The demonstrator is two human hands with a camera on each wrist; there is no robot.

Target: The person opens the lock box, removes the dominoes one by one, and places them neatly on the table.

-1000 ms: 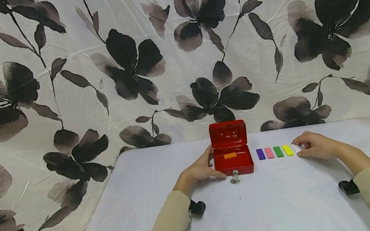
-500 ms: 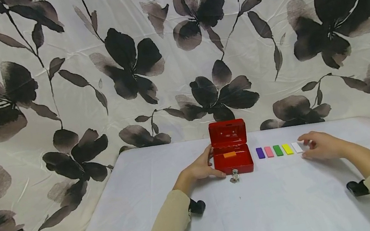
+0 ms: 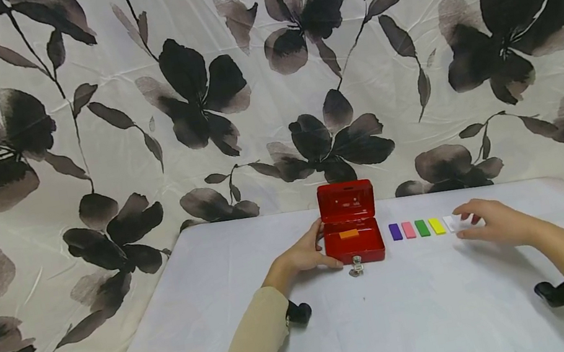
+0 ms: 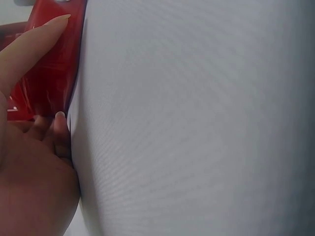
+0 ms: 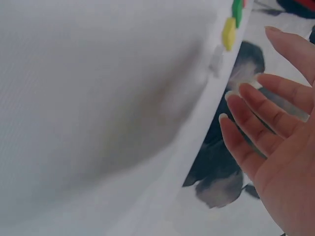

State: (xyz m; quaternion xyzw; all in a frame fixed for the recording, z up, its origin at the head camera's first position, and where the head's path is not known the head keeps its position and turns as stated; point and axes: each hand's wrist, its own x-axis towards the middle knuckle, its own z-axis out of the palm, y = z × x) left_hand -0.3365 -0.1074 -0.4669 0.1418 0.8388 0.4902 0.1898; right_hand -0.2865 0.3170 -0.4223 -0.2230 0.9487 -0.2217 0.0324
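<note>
A red cash box [image 3: 372, 254] stands on the table with its lid [image 3: 345, 196] raised and an orange block [image 3: 349, 234] inside. My left hand [image 3: 304, 254] grips its left side, thumb along the front wall, as the left wrist view also shows. To the box's right, small flat blocks lie in a row: purple [image 3: 396, 232], pink [image 3: 409, 230], green [image 3: 422, 228], yellow [image 3: 436, 226] and white [image 3: 450, 224]. Just right of the white one hovers my right hand [image 3: 497, 223], holding nothing. Its fingers are spread and loosely bent in the right wrist view.
Keys [image 3: 356, 268] hang at the lock on the front of the box. A white cloth covers the table [image 3: 399, 325]. Behind the table's back edge hangs a floral curtain [image 3: 206, 0].
My right hand has drawn back from the white block to the right, and its fingers have spread, leaving the block in the row. The left hand stays on the box.
</note>
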